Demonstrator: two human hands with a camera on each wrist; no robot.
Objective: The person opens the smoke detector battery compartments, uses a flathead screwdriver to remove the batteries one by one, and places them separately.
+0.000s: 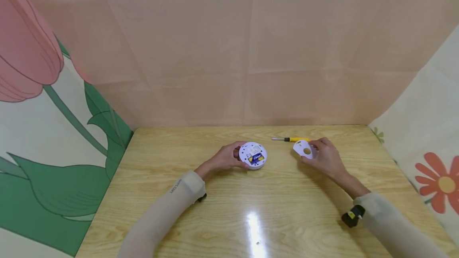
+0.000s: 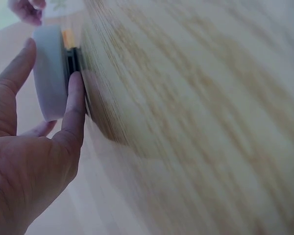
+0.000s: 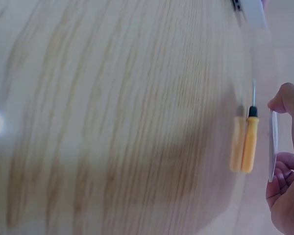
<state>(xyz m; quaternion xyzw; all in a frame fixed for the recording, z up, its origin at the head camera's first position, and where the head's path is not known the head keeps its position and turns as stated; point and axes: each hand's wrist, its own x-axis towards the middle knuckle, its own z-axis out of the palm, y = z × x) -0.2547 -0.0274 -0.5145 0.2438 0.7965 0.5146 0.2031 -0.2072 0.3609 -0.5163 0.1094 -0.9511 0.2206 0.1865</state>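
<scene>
Left of the other hand, my left hand (image 1: 225, 157) grips a round white device (image 1: 252, 149) by its left edge, thumb and fingers spread around the rim. Its upward face has an uncovered battery compartment with blue-and-yellow batteries (image 1: 256, 158) inside. In the left wrist view the device (image 2: 50, 73) appears edge-on, its dark underside parts close to the table. To the right, my right hand (image 1: 327, 160) pinches a thin white cover (image 1: 301, 146) with a round hole in it, raised and tilted. Edge-on in the right wrist view, the cover (image 3: 273, 147) sits between thumb and fingers.
A yellow-handled screwdriver (image 1: 295, 139) lies behind the hands on the wooden table (image 1: 229, 214), its metal shaft pointing left. A plain pinkish cloth (image 1: 247, 51) hangs along the table's back edge. Flower-printed cloths flank both sides.
</scene>
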